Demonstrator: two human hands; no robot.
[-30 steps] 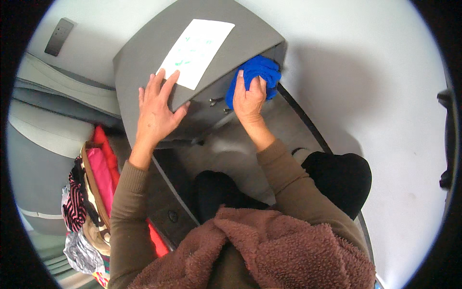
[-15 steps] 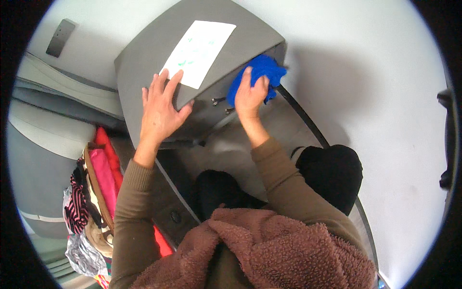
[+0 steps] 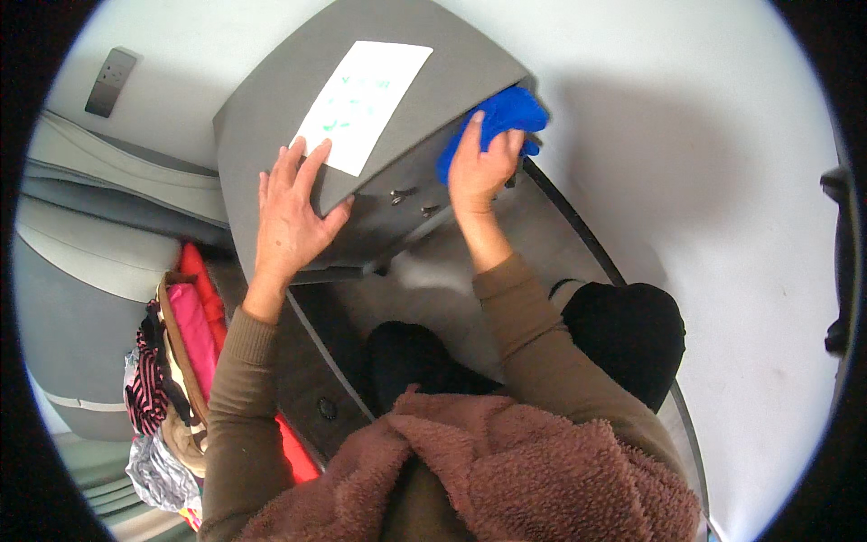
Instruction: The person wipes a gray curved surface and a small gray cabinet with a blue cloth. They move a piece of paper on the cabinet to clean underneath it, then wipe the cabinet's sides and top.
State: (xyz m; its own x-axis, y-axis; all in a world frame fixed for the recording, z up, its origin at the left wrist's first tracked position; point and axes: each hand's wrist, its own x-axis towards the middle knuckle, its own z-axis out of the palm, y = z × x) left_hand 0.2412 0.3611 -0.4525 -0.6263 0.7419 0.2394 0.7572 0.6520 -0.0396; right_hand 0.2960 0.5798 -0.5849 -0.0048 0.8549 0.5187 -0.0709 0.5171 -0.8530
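Observation:
A grey cabinet with a curved top stands in front of me. On its top lies a white sheet of paper with green handwriting. My left hand rests on the cabinet's near left edge, fingers spread and fingertips at the paper's lower end; it holds nothing. A bunched blue cloth is in my right hand, against the cabinet's front face near its right corner. The right palm and some fingers are hidden from view. Two small metal knobs stick out of that front, left of my right hand.
A white wall rises on the right. To the left are grey cushioned seating and a heap of clothes with a pink piece. A brown fleecy fabric covers my lap, and a wall socket sits far left.
My right hand has moved the blue cloth slightly up and to the right along the cabinet front. Both knobs now show more fully. The left hand stays at the cabinet's edge.

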